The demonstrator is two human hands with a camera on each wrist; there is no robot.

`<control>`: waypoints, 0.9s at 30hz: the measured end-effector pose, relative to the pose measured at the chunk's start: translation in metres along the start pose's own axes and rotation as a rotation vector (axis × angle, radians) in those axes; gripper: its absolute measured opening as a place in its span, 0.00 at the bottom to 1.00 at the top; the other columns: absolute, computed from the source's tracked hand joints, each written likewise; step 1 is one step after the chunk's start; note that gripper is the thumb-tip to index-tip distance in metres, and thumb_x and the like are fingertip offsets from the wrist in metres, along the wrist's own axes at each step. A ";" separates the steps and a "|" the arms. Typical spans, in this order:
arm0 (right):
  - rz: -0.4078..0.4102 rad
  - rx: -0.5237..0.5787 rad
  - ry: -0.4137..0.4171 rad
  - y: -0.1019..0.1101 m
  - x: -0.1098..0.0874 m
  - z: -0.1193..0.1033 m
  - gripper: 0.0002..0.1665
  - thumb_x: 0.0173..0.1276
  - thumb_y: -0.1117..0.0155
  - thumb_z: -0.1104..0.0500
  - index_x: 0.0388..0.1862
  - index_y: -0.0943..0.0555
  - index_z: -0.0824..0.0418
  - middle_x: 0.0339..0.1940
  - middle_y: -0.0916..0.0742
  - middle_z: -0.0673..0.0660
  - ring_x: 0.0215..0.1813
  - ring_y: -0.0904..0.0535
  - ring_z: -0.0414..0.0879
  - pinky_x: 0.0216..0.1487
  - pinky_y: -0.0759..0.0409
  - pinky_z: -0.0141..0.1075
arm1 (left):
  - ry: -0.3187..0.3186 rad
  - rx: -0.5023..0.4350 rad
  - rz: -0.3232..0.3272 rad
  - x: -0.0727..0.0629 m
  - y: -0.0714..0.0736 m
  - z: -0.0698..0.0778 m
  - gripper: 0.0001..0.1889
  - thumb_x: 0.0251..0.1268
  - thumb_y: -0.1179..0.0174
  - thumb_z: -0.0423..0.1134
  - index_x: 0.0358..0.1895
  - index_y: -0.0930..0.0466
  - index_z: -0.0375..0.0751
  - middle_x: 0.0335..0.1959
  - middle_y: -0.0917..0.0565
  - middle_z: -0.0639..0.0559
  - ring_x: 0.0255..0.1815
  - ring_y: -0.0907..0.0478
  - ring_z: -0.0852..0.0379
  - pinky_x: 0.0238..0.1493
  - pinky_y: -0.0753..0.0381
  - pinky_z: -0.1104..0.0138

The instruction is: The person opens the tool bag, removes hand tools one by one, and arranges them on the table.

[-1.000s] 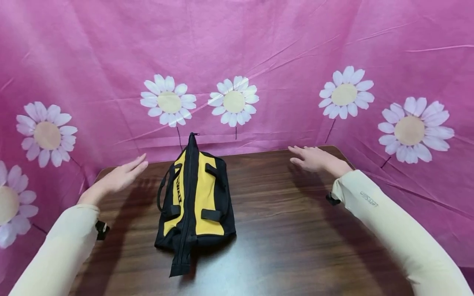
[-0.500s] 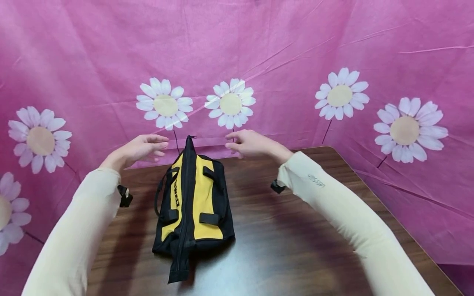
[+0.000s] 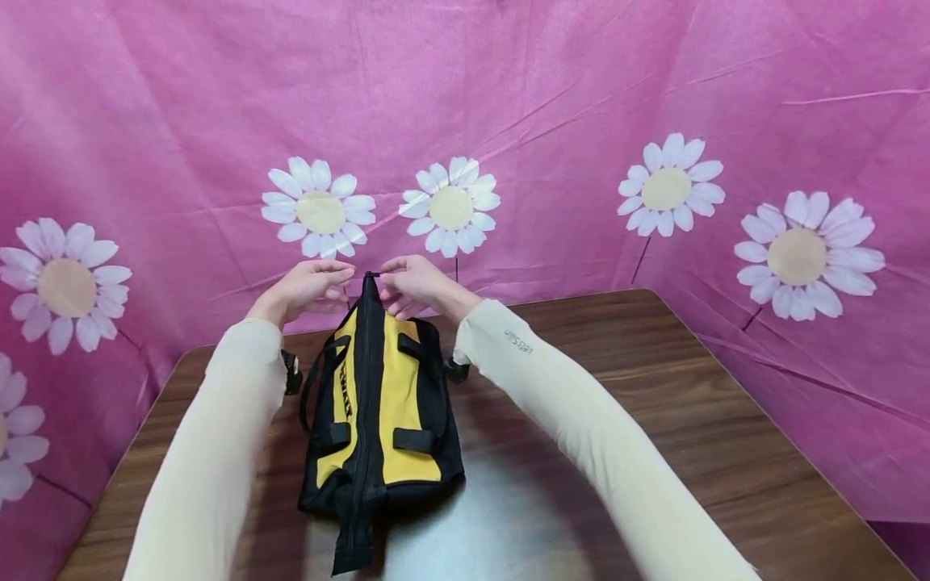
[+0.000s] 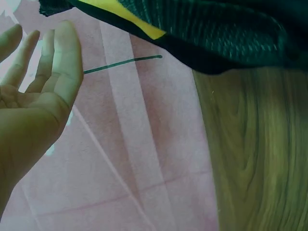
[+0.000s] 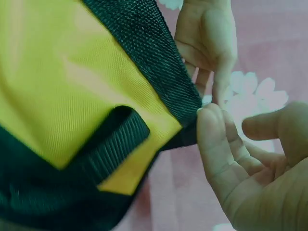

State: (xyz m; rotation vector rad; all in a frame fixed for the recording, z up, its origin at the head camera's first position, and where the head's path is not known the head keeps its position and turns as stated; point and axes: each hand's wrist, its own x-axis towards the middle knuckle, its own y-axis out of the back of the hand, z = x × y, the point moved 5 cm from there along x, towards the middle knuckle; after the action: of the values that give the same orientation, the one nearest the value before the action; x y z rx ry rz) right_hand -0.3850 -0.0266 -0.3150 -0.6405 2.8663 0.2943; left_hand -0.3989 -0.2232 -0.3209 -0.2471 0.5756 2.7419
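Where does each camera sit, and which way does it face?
Head: worn on the head, facing forward and down at the bag; left hand and right hand show.
Left wrist: worn there, facing the bag's edge; only the left hand shows.
Right wrist: worn there, facing the bag's end; both hands show.
Head and right wrist share bag and both hands.

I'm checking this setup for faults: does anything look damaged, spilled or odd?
No damage or spill shows. The one slightly odd thing is the pink backdrop behind, creased rather than smooth; the yellow-and-black bag sits upright on the table.
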 end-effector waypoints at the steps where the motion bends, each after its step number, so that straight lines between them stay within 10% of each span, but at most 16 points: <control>1: 0.010 0.046 -0.019 -0.002 0.004 0.002 0.25 0.82 0.48 0.58 0.74 0.32 0.61 0.40 0.14 0.63 0.25 0.17 0.50 0.30 0.14 0.42 | 0.008 -0.013 0.011 0.002 -0.001 -0.001 0.31 0.81 0.49 0.48 0.78 0.42 0.35 0.74 0.37 0.33 0.45 0.18 0.59 0.61 0.23 0.52; 18: 0.080 0.469 -0.118 -0.011 0.037 0.032 0.21 0.82 0.47 0.58 0.69 0.27 0.60 0.35 0.17 0.57 0.30 0.17 0.51 0.34 0.14 0.41 | 0.097 -0.184 -0.021 0.024 -0.015 -0.007 0.26 0.84 0.55 0.46 0.77 0.39 0.40 0.52 0.22 0.51 0.40 0.20 0.62 0.56 0.21 0.62; 27: 0.116 0.475 -0.110 -0.017 0.044 0.041 0.19 0.76 0.37 0.57 0.62 0.19 0.63 0.31 0.17 0.53 0.23 0.19 0.44 0.29 0.15 0.36 | 0.152 -0.341 -0.037 0.038 -0.019 -0.022 0.18 0.78 0.46 0.55 0.51 0.23 0.44 0.34 0.20 0.56 0.31 0.23 0.62 0.37 0.20 0.71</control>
State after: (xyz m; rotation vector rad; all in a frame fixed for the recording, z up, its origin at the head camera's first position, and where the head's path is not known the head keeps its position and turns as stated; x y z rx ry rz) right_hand -0.4109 -0.0499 -0.3666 -0.3550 2.7184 -0.3205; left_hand -0.4255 -0.2052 -0.3559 -0.5447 0.1333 2.7875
